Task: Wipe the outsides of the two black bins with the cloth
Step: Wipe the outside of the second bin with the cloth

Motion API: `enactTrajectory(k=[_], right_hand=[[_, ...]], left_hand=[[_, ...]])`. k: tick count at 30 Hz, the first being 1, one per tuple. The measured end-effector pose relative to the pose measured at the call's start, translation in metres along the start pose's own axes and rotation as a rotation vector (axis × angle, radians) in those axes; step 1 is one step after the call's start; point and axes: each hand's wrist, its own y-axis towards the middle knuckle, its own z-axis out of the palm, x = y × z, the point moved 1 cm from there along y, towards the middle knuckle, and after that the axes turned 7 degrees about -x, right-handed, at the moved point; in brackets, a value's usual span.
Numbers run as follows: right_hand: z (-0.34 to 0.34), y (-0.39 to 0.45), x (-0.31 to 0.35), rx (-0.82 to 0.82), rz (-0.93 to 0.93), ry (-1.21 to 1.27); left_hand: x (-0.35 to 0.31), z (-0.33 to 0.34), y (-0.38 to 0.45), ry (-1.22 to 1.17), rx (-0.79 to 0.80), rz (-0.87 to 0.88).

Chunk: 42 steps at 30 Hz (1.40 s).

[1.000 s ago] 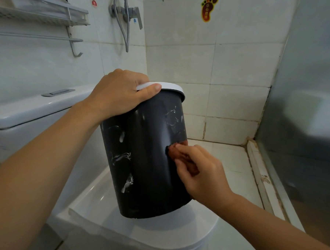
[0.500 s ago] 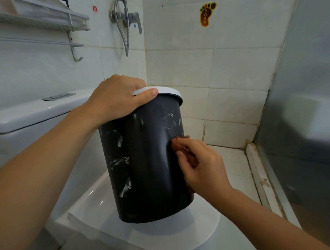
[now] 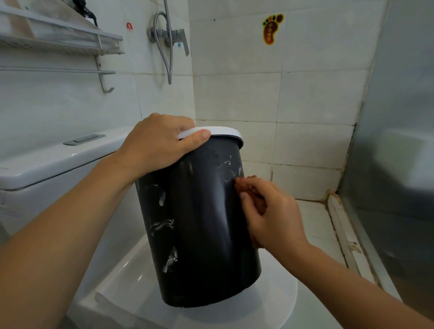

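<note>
Gripped at its white rim (image 3: 225,132) by the left hand (image 3: 159,143), the black bin (image 3: 202,226) is held tilted, its top leaning toward the far wall; the thumb is laid along the near edge of the rim and the fingers are curled over the top, their tips hidden from view. A reddish-brown cloth (image 3: 246,184) is pinched in the curled fingers of the right hand (image 3: 271,215) and pressed against the upper right side of the bin wall; only small parts of the cloth are seen past the fingers and below the heel of the hand. White smears (image 3: 162,225) are noted on the bin's near face, with further marks high on the wall just beside the cloth. The bin's base is rested on the closed toilet lid (image 3: 273,308), toward the lid's back edge. Only one bin is seen. The toilet cistern (image 3: 47,160) is located at left, behind the left forearm. Above it, a wall shelf (image 3: 56,37) is mounted, with dark items on top that are too blurred to identify. A shower mixer (image 3: 167,34) and a foot-shaped sticker (image 3: 271,28) are fixed on the tiled walls. The tiled floor (image 3: 316,225) is seen at right.
</note>
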Motion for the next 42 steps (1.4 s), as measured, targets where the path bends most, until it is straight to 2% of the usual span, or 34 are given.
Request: enactTrajectory(k=[3,7,11,14,18,21,25,28,29,32,36,39,40,42], right_hand=[[0.001,-0.005,0.010,0.069,-0.198,-0.003],[0.000,0.018,0.010,0.009,0.046,0.003],[0.003,0.016,0.026,0.049,-0.133,-0.018],[0.006,0.029,0.019,-0.033,0.058,-0.021],[0.009,0.029,0.026,-0.026,-0.063,0.012],[0.012,0.039,0.020,-0.088,0.060,0.030],[0.016,0.038,0.029,-0.094,-0.046,0.028],[0.017,0.049,0.019,-0.119,0.158,0.078],[0.018,0.049,0.017,-0.116,0.161,0.083],[0.018,0.045,0.025,-0.067,0.007,0.119],[0.019,0.056,0.018,-0.137,0.163,0.140],[0.021,0.052,0.032,-0.076,-0.063,0.150],[0.021,0.053,0.033,-0.061,-0.072,0.152],[0.020,0.063,0.024,-0.109,0.106,0.164]], left_hand=[[-0.002,0.002,0.000,0.014,-0.015,0.015],[-0.001,0.003,0.002,0.010,0.003,0.003],[-0.004,0.004,0.002,0.016,0.004,0.031],[-0.006,0.003,0.004,-0.008,0.024,0.031],[-0.005,0.002,0.002,-0.032,0.018,0.019],[-0.006,0.001,0.002,-0.045,0.019,0.013],[-0.005,0.000,0.002,-0.047,0.023,0.025],[-0.003,0.001,0.002,-0.049,0.027,0.033],[-0.002,0.001,0.002,-0.045,0.021,0.037],[0.002,-0.001,0.000,-0.055,-0.001,0.039],[0.006,0.001,0.000,-0.048,0.006,0.015],[0.007,0.002,-0.001,-0.050,-0.006,0.029],[0.007,0.002,-0.002,-0.049,-0.007,0.029],[0.008,0.001,-0.002,-0.042,-0.001,0.020]])
